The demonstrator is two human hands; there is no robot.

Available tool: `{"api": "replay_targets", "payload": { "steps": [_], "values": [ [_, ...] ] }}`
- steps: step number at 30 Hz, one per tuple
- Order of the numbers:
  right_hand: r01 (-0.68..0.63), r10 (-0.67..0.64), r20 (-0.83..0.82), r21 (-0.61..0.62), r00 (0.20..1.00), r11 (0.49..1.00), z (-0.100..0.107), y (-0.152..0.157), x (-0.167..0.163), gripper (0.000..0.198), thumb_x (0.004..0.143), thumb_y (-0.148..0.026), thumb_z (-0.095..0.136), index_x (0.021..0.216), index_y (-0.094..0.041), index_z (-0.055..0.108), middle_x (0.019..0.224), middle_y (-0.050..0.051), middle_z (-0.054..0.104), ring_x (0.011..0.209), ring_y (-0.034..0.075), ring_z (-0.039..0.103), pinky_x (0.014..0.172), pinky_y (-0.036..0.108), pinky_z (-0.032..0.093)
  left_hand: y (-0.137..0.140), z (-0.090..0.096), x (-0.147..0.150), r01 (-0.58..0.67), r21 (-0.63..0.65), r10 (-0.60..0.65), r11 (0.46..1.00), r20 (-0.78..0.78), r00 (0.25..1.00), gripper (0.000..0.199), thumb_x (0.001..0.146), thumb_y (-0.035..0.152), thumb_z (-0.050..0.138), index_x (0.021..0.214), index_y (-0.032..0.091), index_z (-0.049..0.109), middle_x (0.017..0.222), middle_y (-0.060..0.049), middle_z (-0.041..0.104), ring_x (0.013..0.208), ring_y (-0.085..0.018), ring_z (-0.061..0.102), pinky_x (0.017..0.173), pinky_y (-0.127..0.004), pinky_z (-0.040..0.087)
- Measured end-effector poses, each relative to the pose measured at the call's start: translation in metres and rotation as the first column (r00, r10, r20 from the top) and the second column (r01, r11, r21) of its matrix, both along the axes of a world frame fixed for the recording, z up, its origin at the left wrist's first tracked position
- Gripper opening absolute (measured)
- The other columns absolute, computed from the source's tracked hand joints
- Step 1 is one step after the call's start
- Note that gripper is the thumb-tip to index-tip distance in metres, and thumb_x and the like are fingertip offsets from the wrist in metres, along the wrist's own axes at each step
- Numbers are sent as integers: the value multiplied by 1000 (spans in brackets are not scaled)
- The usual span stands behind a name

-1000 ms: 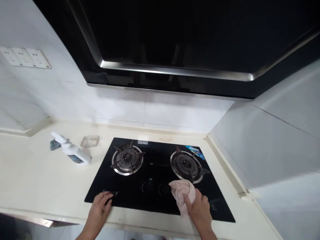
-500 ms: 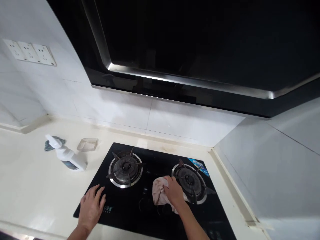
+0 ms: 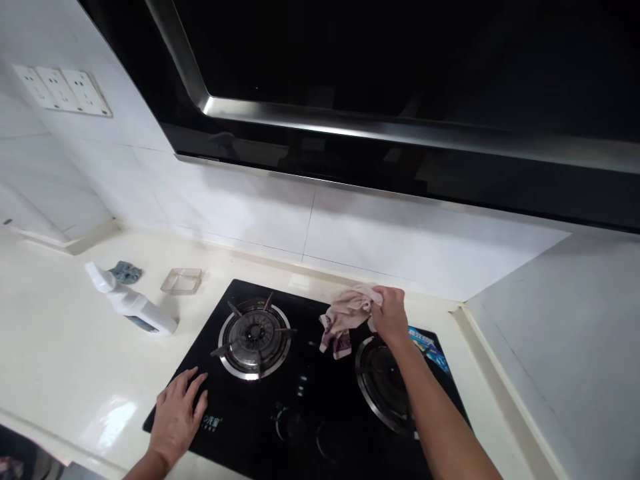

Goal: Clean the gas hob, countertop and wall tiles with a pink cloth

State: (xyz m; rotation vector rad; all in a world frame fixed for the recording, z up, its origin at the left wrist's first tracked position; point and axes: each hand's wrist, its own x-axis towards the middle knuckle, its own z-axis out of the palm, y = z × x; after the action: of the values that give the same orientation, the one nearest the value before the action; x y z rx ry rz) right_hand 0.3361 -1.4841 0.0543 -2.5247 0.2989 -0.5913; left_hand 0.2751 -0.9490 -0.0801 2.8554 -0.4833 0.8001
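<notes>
A pale pink cloth (image 3: 347, 313) with a darker patterned edge is gripped in my right hand (image 3: 390, 313), over the back edge of the black glass gas hob (image 3: 310, 373). The cloth hangs loosely toward the left, between the two burners. My forearm partly covers the right burner (image 3: 383, 380). Resting flat on the hob's front left corner is my left hand (image 3: 177, 410), fingers spread and holding nothing. The left burner (image 3: 255, 337), with its metal ring and pan supports, lies just beyond it. Two dark knobs (image 3: 291, 425) sit at the front middle.
On the pale counter (image 3: 50, 333) to the left stand a white spray bottle (image 3: 135, 303), a crumpled grey-green cloth (image 3: 126, 272) and a clear shallow dish (image 3: 181, 281). A black range hood (image 3: 350, 80) overhangs the hob. Tiled walls rise behind and to the right.
My right hand has moved from the front middle of the hob to its back edge, carrying the pink cloth, which now hangs more open. My left hand stays in place. The view has shifted slightly.
</notes>
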Motion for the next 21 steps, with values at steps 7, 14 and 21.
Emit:
{"api": "replay_targets", "payload": {
  "steps": [7,14,21],
  "values": [
    [-75,22,-429,-105,903,992,-38,8,31,52,87,-43,54,132,-17,52,128,14,55,109,24,58,93,35,43,-2,2,-1,-10,-4,10,1000,-4,1000,33,96,35,45,119,23,65,127,-12,63,118,-29,58,89,-45,47],
    [-136,3,-482,-241,876,961,-37,61,48,61,93,-51,48,140,-14,46,137,21,48,127,36,45,102,46,36,-3,5,-2,-9,23,9,1000,-5,1000,32,97,35,44,119,22,64,126,-12,62,117,-29,57,88,-44,48],
    [-391,251,-491,-205,834,897,-62,125,-40,56,82,-38,63,135,-22,53,132,10,55,122,29,49,97,35,39,-2,4,-1,-5,27,6,1000,-11,1000,34,97,35,42,120,20,64,127,-13,62,118,-30,57,88,-45,47]
  ]
}}
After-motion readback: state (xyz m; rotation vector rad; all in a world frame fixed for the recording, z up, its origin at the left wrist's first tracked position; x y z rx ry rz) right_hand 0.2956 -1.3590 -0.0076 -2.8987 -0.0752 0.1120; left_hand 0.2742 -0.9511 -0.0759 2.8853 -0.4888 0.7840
